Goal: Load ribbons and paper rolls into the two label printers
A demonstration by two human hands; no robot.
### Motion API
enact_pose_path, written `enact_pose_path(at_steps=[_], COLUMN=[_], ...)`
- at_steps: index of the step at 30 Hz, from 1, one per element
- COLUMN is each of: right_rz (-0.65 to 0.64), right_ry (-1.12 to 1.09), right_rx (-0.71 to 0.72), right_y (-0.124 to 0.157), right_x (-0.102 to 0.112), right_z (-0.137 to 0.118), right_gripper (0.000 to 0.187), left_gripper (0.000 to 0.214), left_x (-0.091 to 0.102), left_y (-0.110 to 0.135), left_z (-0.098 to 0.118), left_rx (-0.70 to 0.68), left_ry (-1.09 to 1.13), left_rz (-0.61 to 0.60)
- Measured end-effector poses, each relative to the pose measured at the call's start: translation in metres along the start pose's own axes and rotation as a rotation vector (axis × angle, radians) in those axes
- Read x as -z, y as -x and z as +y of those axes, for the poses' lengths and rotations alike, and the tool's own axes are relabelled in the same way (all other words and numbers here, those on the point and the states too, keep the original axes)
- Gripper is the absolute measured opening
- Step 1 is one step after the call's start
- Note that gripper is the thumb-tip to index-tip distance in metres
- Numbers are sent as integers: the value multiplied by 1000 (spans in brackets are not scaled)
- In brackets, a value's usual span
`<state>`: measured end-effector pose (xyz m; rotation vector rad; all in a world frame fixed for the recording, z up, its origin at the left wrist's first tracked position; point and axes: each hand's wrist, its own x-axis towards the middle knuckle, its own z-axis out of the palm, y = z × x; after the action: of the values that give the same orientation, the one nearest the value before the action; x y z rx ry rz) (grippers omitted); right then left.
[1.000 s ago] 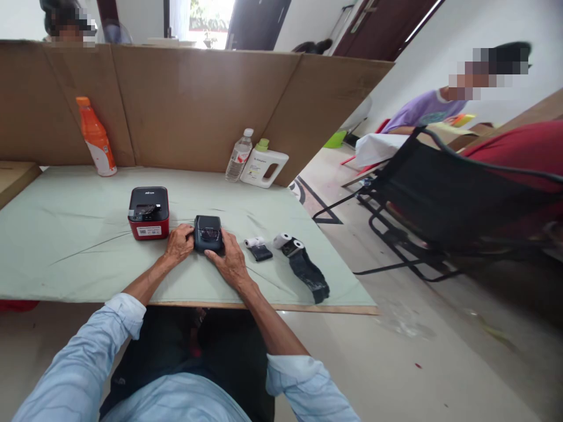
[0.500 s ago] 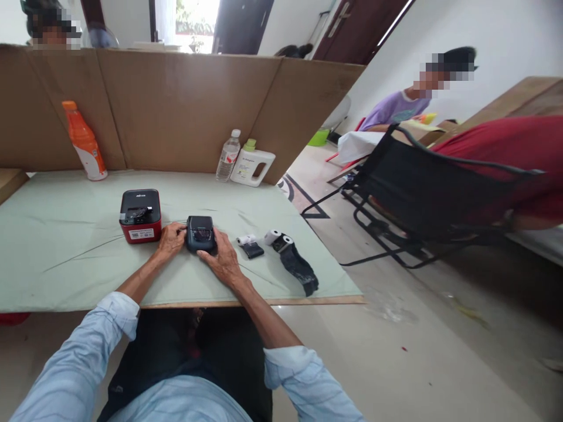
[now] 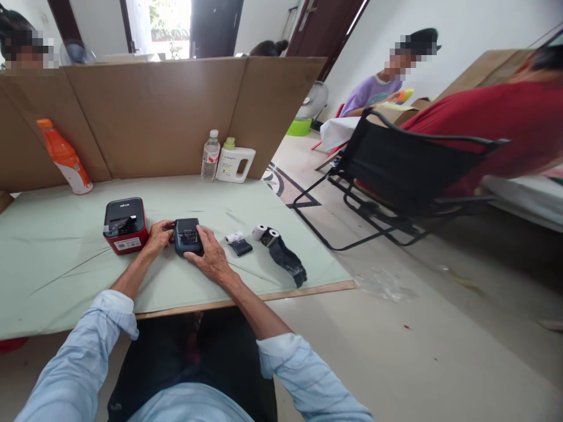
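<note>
A small dark portable printer (image 3: 188,233) with a clear window in its top rests on the green-covered table. My right hand (image 3: 212,255) grips it along the right side, thumb at the front edge. At its left edge, my left hand (image 3: 160,235) is closed with fingertips against the casing; what those tips press is hidden. Just left of that hand stands a larger red and black printer (image 3: 126,225), a crumpled dark piece on its lid. Right of my right hand lies a small white roll with a black strip (image 3: 240,245).
Farther right are white rolls and a long black strip (image 3: 288,264). An orange bottle (image 3: 68,161), a water bottle (image 3: 210,157) and a white jug (image 3: 233,164) stand against the cardboard wall (image 3: 153,117). A folding chair (image 3: 391,158) and seated people are at right.
My view has swung a little to the right, so the table and things on it sit farther left. Both hands keep their places at the portable printer.
</note>
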<state>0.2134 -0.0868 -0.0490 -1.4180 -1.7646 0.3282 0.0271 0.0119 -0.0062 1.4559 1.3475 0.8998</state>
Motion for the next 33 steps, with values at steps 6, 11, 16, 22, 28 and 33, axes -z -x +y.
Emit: enact_pose_path(at_steps=[6, 11, 16, 22, 28, 33], right_rz=[-12, -17, -37, -32, -15, -5], right_ry=[18, 12, 13, -11, -22, -34], right_rx=[6, 17, 4, 4, 25, 6], right_y=[-2, -2, -3, -4, -4, -4], right_x=[0, 1, 4, 5, 6, 7], right_z=[0, 2, 1, 1, 0, -1], right_gripper=[93, 95, 96, 99, 98, 94], left_gripper=[62, 71, 72, 67, 58, 58], left_x=[1, 1, 0, -1, 11, 21], left_y=[0, -1, -4, -2, 1, -4], left_z=[8, 13, 15, 6, 0, 5], left_rx=[27, 41, 29, -29, -395, -476], left_ry=[52, 61, 32, -6, -91, -158], left_rz=[-23, -58, -62, -23, -150, -275])
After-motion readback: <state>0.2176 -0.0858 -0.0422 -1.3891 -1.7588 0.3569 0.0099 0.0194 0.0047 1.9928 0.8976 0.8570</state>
